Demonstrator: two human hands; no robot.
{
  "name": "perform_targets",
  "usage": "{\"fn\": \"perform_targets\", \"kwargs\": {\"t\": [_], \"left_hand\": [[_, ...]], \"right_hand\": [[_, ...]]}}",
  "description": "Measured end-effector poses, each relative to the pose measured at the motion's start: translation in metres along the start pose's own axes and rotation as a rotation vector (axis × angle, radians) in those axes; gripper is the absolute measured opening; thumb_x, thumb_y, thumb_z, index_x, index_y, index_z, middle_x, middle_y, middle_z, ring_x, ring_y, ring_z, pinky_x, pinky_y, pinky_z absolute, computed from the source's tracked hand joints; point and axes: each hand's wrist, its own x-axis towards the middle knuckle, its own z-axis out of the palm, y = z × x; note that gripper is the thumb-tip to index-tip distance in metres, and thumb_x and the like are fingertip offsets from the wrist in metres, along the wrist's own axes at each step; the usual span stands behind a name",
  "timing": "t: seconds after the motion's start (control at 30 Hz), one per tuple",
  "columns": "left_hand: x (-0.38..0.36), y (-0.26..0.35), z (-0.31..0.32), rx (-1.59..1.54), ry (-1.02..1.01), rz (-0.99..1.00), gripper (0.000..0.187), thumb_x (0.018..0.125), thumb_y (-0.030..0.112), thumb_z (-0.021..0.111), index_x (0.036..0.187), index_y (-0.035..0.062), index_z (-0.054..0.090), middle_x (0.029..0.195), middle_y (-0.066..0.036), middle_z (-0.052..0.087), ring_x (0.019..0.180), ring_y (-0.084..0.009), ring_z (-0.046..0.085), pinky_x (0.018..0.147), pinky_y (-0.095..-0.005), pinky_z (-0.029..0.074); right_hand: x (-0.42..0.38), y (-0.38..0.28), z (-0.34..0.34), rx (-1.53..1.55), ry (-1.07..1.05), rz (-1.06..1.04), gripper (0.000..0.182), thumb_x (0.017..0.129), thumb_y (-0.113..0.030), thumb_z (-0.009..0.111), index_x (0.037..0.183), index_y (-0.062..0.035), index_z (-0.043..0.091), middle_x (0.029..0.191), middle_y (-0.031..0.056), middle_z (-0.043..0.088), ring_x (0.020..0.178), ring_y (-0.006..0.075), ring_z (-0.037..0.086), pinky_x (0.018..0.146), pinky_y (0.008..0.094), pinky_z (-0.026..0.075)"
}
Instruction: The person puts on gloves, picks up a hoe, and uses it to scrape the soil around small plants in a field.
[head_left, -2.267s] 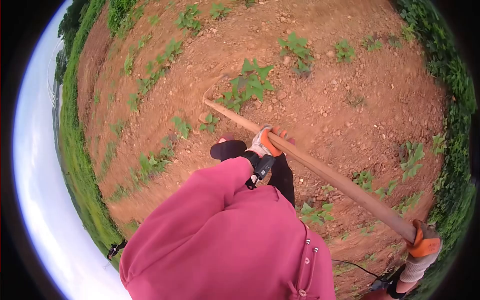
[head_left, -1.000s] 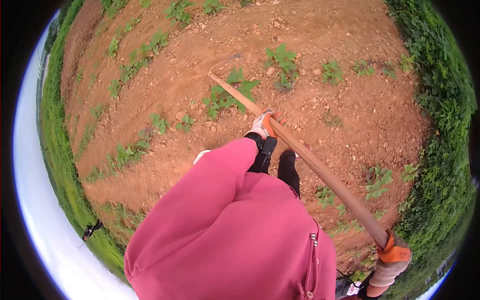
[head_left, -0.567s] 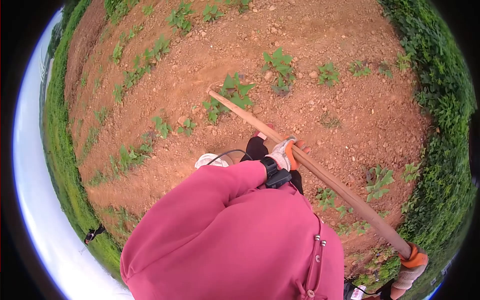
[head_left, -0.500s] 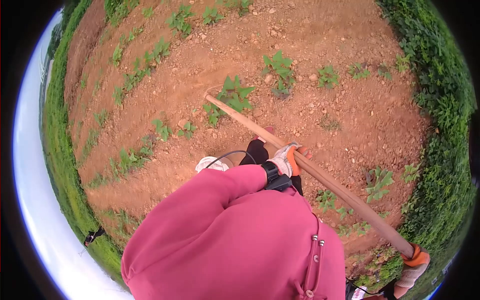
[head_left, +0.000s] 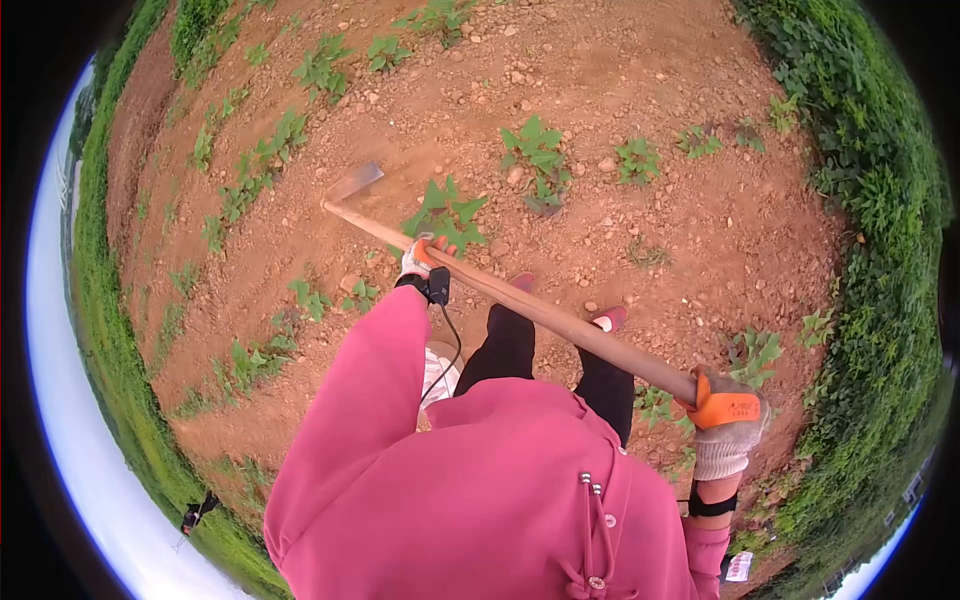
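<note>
My left hand (head_left: 423, 258), in a white glove with an orange palm, is wrapped round the wooden handle of a hoe (head_left: 560, 322) toward its blade end. Near the other end of the handle, my right hand (head_left: 728, 412) grips it in a matching glove. The hoe slants across my front, and its flat metal blade (head_left: 356, 181) is at the upper left, close over the reddish soil. Just right of the blade grows a leafy green plant (head_left: 446, 215). A black strap with a small device and a cable sits on my left wrist.
Rows of low green plants (head_left: 250, 185) run over the stony soil (head_left: 620, 85). Dense green growth (head_left: 870, 200) borders the right side. A white object (head_left: 438, 376) lies beside my legs, partly hidden by my left arm. My shoes (head_left: 610, 319) stand below the handle.
The hoe blade has come into clear view and moved up and left. My left hand has slid along the handle toward the blade, while my right hand has come forward and inward.
</note>
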Motion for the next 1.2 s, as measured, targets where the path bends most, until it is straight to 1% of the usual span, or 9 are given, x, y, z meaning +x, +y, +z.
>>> {"fn": "perform_targets", "kwargs": {"t": [0.07,0.23,0.3,0.57,0.9,1.03,1.07,1.1,1.2], "left_hand": [[0.022,-0.002,0.022,-0.039,0.120,-0.051,0.023,0.087,0.023,0.039,0.108,0.0180,0.042,0.091,0.001,0.058,0.079,-0.0241,0.056,0.072,-0.0445,0.044],[0.023,-0.073,0.075,-0.041,-0.020,-0.079,0.024,0.086,0.023,0.042,0.108,0.0128,0.038,0.101,-0.007,0.056,0.079,-0.0317,0.057,0.068,-0.0494,0.047],[0.006,-0.104,0.098,-0.029,-0.028,-0.124,0.023,0.087,0.023,0.042,0.107,0.0126,0.038,0.101,-0.008,0.055,0.080,-0.0339,0.057,0.068,-0.0511,0.047],[0.001,-0.243,0.149,-0.229,-0.033,-0.093,0.018,0.089,0.024,0.039,0.105,0.0178,0.040,0.107,-0.012,0.051,0.082,-0.0348,0.055,0.067,-0.0512,0.049],[-0.105,-0.323,0.213,-0.246,-0.083,-0.074,0.025,0.087,0.020,0.042,0.112,0.0199,0.037,0.102,-0.013,0.053,0.081,-0.0343,0.055,0.067,-0.0460,0.050],[-0.115,-0.357,0.200,-0.239,-0.193,-0.229,0.019,0.086,0.026,0.043,0.105,0.0282,0.042,0.100,-0.008,0.057,0.082,-0.0360,0.056,0.069,-0.0568,0.044],[-0.160,-0.360,0.225,-0.152,-0.114,-0.145,0.021,0.085,0.021,0.042,0.106,0.0182,0.042,0.097,-0.003,0.058,0.087,-0.0276,0.056,0.077,-0.0460,0.042],[-0.149,-0.368,0.212,-0.253,-0.247,-0.279,0.024,0.083,0.022,0.044,0.106,0.0166,0.042,0.100,-0.003,0.057,0.092,-0.0291,0.054,0.081,-0.0475,0.040],[-0.189,-0.378,0.239,-0.098,-0.046,-0.303,0.026,0.082,0.022,0.045,0.107,0.0161,0.042,0.099,-0.004,0.056,0.093,-0.0304,0.052,0.082,-0.0487,0.039]], "right_hand": [[0.010,0.004,0.006,0.012,0.030,0.031,0.042,0.057,-0.037,0.068,0.092,-0.0156,0.059,0.069,0.0046,0.060,0.061,0.0228,0.059,0.054,0.0347,0.046],[0.013,0.086,0.048,0.206,0.343,-0.021,0.038,0.060,-0.041,0.066,0.087,-0.0156,0.060,0.067,0.0068,0.059,0.059,0.0244,0.058,0.052,0.0358,0.044],[0.011,0.108,0.015,0.048,0.034,0.005,0.041,0.060,-0.044,0.066,0.088,-0.0152,0.061,0.069,0.0071,0.060,0.060,0.0245,0.058,0.053,0.0360,0.045],[-0.009,0.245,0.017,-0.003,-0.059,0.093,0.041,0.055,-0.033,0.069,0.091,-0.0160,0.061,0.076,0.0061,0.063,0.066,0.0238,0.059,0.059,0.0332,0.047],[-0.036,0.354,-0.001,-0.026,-0.099,0.043,0.047,0.052,-0.029,0.069,0.095,-0.0134,0.060,0.076,0.0069,0.062,0.068,0.0250,0.059,0.062,0.0339,0.047],[-0.045,0.414,0.008,-0.106,0.172,-0.127,0.043,0.050,-0.027,0.070,0.090,-0.0119,0.061,0.066,0.0073,0.061,0.058,0.0238,0.059,0.057,0.0334,0.047],[-0.045,0.428,0.007,-0.086,0.159,-0.136,0.043,0.050,-0.027,0.070,0.089,-0.0124,0.062,0.067,0.0075,0.061,0.059,0.0238,0.059,0.057,0.0335,0.047],[-0.044,0.444,0.009,-0.066,0.144,-0.143,0.042,0.050,-0.028,0.070,0.089,-0.0129,0.062,0.067,0.0078,0.061,0.059,0.0238,0.059,0.058,0.0336,0.047],[-0.048,0.493,0.032,0.028,0.177,-0.098,0.043,0.048,-0.032,0.070,0.086,-0.0147,0.063,0.068,0.0076,0.062,0.060,0.0247,0.059,0.060,0.0335,0.047]]}}
